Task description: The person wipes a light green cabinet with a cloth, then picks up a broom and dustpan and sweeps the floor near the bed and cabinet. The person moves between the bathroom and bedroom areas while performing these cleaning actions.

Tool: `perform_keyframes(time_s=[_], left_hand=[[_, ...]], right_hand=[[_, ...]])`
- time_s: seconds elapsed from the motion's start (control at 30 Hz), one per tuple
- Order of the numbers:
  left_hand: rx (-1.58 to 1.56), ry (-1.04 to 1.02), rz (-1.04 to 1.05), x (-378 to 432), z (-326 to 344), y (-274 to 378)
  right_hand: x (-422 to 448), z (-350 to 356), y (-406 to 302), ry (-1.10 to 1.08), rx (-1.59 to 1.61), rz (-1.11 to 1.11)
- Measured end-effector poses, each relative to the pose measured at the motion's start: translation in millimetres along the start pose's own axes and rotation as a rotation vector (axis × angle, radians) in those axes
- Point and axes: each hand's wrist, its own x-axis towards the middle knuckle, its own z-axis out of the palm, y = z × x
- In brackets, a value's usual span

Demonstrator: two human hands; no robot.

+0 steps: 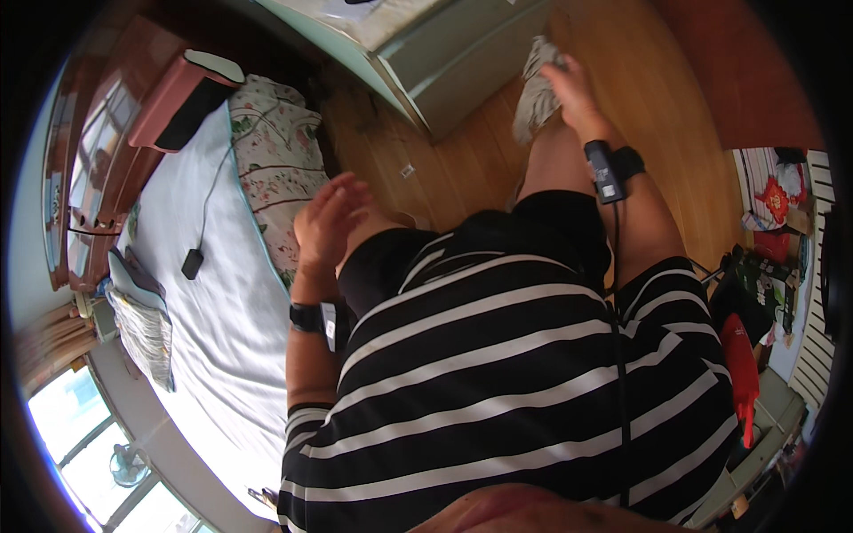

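Observation:
My right hand (574, 90) grips a crumpled grey-beige cloth (535, 100), which hangs over the wooden floor by my right knee. Beside the bed my left hand (333, 216) is raised near my left knee, with its fingers partly bent and somewhat blurred; I see nothing in it. Below that hand lies a floral bedspread edge (276, 166) along the bed's side. Each wrist wears a black strap with a small device, and a cable (617, 246) runs from the right device along my striped shirt.
A pale green cabinet (460, 60) stands ahead, its corner jutting toward me. On the bed's white sheet (220, 320) lie a black adapter (192, 264) with a cord and a pillow (141, 336). A small scrap (408, 171) is on the wooden floor (460, 176). Cluttered items and a red bag (740, 363) are at right.

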Motion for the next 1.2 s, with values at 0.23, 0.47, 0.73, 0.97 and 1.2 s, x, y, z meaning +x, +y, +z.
perform_keyframes(time_s=[0.23, 0.47, 0.73, 0.97, 1.2], left_hand=[[-0.008, 0.069, 0.061, 35, 22, 8], [-0.096, 0.191, 0.099, 56, 39, 23], [0.100, 0.193, 0.332, 79, 75, 58], [0.178, 0.221, 0.260, 118, 96, 70], [0.152, 0.045, 0.447, 128, 106, 77]], right_hand=[[20, -72, -22, 0.107, 0.347, 0.231], [51, -100, -45, -0.282, 0.337, 0.094], [156, -80, -64, 0.116, -0.072, -0.214], [217, -73, -81, 0.231, -0.223, -0.223], [236, -37, -87, 0.190, -0.029, -0.058]])
